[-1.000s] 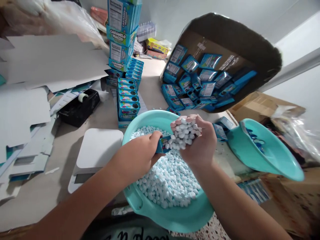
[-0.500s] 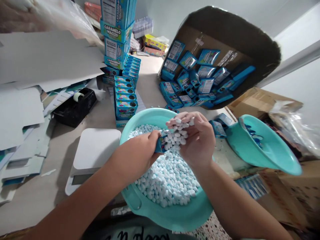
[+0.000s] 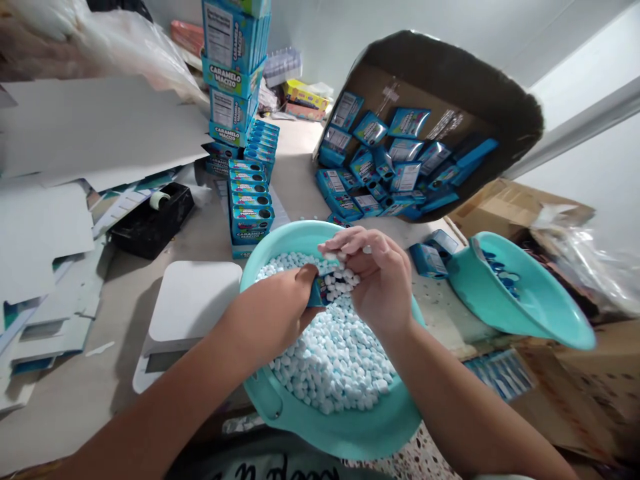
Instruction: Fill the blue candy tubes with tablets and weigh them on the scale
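Observation:
My left hand (image 3: 277, 303) grips a small blue candy box (image 3: 317, 293), tilted with its open end toward the right. Against that opening, my right hand (image 3: 384, 283) is cupped around several white candies (image 3: 343, 283), fingers curled over them. Some candies sit at the mouth of the box; how full it is inside stays hidden. Both hands are above a turquoise basin (image 3: 350, 440) holding a large heap of loose white candies (image 3: 333, 373).
A white scale (image 3: 195, 300) and a black tape dispenser (image 3: 153, 223) are on the left. Filled display boxes (image 3: 250, 217) stand behind the basin. A tipped carton (image 3: 450, 73) contains blue boxes. At right is a turquoise scoop-shaped container (image 3: 540, 307).
My right hand has moved left and closer to the box. Fewer candies show in the palm, and more lie at the box's mouth. The view has shifted slightly.

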{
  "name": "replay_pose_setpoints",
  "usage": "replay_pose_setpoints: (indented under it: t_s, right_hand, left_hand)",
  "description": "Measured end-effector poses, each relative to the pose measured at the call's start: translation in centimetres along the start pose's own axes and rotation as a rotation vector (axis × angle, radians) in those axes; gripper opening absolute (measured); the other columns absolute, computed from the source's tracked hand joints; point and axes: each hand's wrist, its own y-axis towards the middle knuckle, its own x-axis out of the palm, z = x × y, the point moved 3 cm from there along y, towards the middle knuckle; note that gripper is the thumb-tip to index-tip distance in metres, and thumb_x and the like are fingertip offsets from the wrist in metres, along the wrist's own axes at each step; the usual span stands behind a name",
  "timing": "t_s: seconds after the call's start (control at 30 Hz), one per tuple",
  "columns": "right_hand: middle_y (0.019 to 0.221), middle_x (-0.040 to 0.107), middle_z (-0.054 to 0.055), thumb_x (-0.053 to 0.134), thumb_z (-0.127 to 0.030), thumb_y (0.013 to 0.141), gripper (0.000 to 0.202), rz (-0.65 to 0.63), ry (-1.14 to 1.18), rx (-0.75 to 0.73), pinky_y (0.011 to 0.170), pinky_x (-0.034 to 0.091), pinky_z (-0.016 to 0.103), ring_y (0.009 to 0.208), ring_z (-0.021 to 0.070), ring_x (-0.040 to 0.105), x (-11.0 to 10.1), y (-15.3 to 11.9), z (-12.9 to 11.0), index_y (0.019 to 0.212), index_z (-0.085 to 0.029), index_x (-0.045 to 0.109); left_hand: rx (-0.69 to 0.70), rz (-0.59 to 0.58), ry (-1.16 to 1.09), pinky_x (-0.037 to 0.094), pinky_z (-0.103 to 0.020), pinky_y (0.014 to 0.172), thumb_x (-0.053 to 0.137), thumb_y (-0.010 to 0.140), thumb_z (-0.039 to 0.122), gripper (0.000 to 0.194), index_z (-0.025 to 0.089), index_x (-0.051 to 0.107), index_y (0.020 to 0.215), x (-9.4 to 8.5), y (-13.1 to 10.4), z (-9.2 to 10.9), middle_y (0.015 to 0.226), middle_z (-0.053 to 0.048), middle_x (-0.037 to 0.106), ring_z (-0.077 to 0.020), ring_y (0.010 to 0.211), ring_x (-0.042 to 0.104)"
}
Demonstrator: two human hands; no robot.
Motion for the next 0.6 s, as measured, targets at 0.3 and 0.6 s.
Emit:
replay_pose_setpoints:
  t_s: [0.3,0.6]
  right_hand:
    - [0.098,0.071,0.006,0.067,-0.047,0.094,0.025,-0.042,-0.228,-0.072,0.090,0.056,0.036,0.097,0.0208,0.067,-0.8,0.0,-0.9,0.087,-0.025,0.077]
    - [0.092,0.069,0.004,0.078,-0.026,0.086,0.012,-0.304,-0.734,-0.235,0.078,0.055,0.036,0.087,0.0198,0.066,-1.5,0.0,-2.2,0.097,-0.030,0.081]
  left_hand:
    - [-0.006,0.140,-0.070,0.057,-0.041,0.085,0.054,0.103,0.033,0.037,0.018,0.045,0.135,-0.1,-0.4,-0.5,0.122,-0.014,0.069,-0.0314,0.110,0.068]
    - [-0.056,0.201,-0.111,0.058,-0.044,0.086,0.057,0.099,0.023,0.032,0.019,0.046,0.129,-0.4,-0.1,-0.7,0.117,-0.012,0.070,-0.0319,0.110,0.068]
